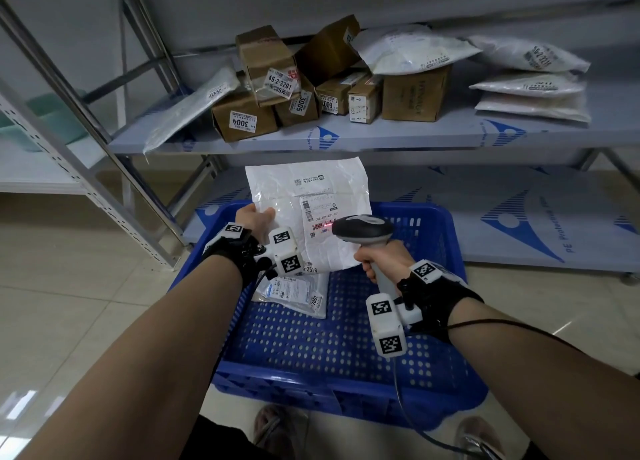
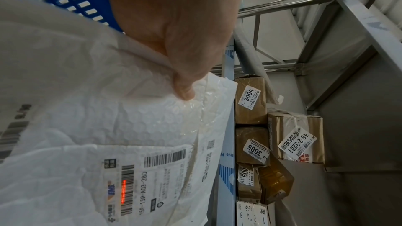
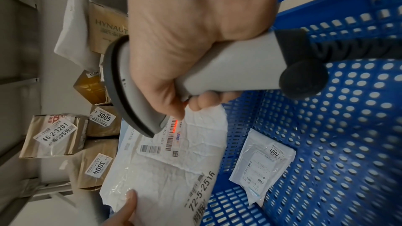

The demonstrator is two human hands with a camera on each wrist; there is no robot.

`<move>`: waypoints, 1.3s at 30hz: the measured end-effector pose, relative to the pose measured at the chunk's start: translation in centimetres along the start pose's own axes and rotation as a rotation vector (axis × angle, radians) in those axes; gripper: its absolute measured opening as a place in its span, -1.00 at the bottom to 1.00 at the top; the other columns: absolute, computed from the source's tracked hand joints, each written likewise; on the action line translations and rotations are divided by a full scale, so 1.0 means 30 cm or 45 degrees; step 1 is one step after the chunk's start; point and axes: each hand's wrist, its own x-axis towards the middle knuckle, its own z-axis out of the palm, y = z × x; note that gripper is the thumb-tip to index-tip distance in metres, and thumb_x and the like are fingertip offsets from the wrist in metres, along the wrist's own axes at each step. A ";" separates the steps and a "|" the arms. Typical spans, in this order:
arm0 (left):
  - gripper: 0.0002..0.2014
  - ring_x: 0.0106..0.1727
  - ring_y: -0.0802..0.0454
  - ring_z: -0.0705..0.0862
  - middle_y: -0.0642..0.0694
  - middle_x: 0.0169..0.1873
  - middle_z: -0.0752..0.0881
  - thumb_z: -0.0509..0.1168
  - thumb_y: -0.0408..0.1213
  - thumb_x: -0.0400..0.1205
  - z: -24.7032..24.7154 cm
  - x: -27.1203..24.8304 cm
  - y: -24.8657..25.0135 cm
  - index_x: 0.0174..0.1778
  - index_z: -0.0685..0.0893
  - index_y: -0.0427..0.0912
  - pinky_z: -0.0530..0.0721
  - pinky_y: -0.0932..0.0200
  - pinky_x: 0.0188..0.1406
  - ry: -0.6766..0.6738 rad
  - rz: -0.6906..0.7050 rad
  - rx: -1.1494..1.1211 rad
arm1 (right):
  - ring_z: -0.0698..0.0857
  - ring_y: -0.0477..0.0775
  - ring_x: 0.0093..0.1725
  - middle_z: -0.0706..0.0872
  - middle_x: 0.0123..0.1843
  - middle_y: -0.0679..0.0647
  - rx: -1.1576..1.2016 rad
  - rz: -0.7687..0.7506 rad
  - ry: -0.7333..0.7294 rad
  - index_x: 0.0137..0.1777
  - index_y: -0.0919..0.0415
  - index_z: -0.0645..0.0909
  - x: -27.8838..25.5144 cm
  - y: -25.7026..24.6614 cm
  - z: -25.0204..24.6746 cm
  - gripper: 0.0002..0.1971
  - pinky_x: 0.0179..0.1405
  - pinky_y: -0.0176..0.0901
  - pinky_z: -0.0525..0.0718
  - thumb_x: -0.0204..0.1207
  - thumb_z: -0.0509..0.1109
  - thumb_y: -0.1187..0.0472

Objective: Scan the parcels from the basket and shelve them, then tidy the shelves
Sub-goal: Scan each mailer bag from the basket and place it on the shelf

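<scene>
Above the blue perforated plastic basket (image 1: 436, 286), the left hand (image 1: 254, 219) pinches the white bubble-mailer parcel (image 1: 311, 196) by its edge. The right hand (image 1: 379, 260) grips the grey handheld barcode scanner (image 1: 363, 231), its red beam on the parcel's barcode label (image 2: 127, 190).

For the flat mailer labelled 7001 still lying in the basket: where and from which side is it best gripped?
Probably by pinching a free edge from above. The 7001 mailer lies flat on the blue basket floor, thin and limp, so there is no body to wrap. Its edge nearest the person is clear; the far part sits under the white bubble mailer that the left hand holds.
</scene>
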 end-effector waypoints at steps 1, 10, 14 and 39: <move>-0.79 0.16 -0.28 0.69 -0.29 0.13 0.71 0.30 -0.35 0.66 -0.002 -0.001 0.001 0.18 0.63 -0.33 0.64 -0.20 0.26 0.004 0.007 0.012 | 0.49 0.00 -0.53 0.58 -0.46 0.13 -0.009 -0.003 0.001 -0.32 0.29 0.60 -0.001 -0.001 -0.001 -0.88 -0.51 -0.22 0.48 0.44 0.39 0.40; -0.68 0.17 -0.19 0.69 -0.20 0.18 0.70 0.31 -0.31 0.67 -0.001 -0.009 0.012 0.33 0.59 -0.32 0.64 -0.06 0.26 0.024 -0.008 0.030 | 0.49 -0.01 -0.53 0.57 -0.46 0.12 -0.012 -0.017 0.021 -0.33 0.29 0.60 -0.002 -0.014 -0.001 -0.87 -0.51 -0.23 0.47 0.45 0.38 0.39; -0.72 0.16 -0.17 0.69 -0.15 0.09 0.69 0.28 -0.32 0.69 0.005 -0.006 0.009 0.30 0.60 -0.32 0.64 0.04 0.14 0.022 -0.012 0.041 | 0.50 -0.01 -0.52 0.58 -0.46 0.12 -0.026 -0.011 0.013 -0.34 0.28 0.59 -0.001 -0.013 -0.006 -0.86 -0.49 -0.22 0.49 0.45 0.39 0.38; -0.72 0.10 -0.15 0.68 -0.22 0.15 0.69 0.28 -0.35 0.68 0.006 0.000 0.019 0.29 0.60 -0.33 0.65 -0.04 0.22 0.015 0.019 0.068 | 0.49 -0.01 -0.50 0.56 -0.43 0.13 0.013 0.004 0.005 -0.32 0.29 0.58 -0.004 -0.020 -0.011 -0.84 -0.49 -0.22 0.48 0.49 0.38 0.38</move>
